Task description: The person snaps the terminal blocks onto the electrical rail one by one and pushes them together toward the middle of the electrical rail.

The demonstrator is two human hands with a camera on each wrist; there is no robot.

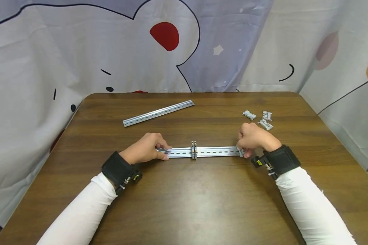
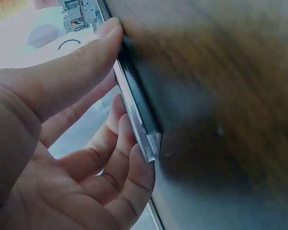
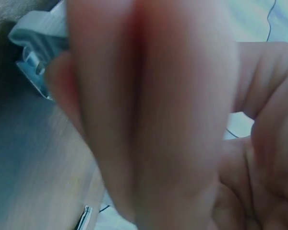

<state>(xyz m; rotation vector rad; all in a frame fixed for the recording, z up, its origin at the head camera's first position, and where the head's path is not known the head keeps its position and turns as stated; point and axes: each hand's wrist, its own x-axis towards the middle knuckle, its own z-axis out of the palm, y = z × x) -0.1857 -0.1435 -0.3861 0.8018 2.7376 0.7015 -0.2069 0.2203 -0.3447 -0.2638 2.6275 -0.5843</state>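
Observation:
A slotted metal DIN rail [image 1: 216, 151] lies crosswise in front of the person. The left hand [image 1: 147, 148] grips its left end, thumb on the near edge and fingers along the far edge; the rail's cut end [image 2: 152, 146] shows in the left wrist view. Two thin grey terminal blocks [image 1: 194, 150] stand side by side near the rail's middle. At the right end, the right hand [image 1: 254, 137] pinches a small grey clip-like piece [image 1: 241, 152] against the rail. In the right wrist view, fingers hide most of that piece [image 3: 36, 36].
A second DIN rail [image 1: 158, 113] lies slanted toward the back of the wooden table [image 1: 184, 204]. Several small grey pieces [image 1: 265, 124] lie beyond the right hand. A printed curtain [image 1: 110, 44] hangs behind the table.

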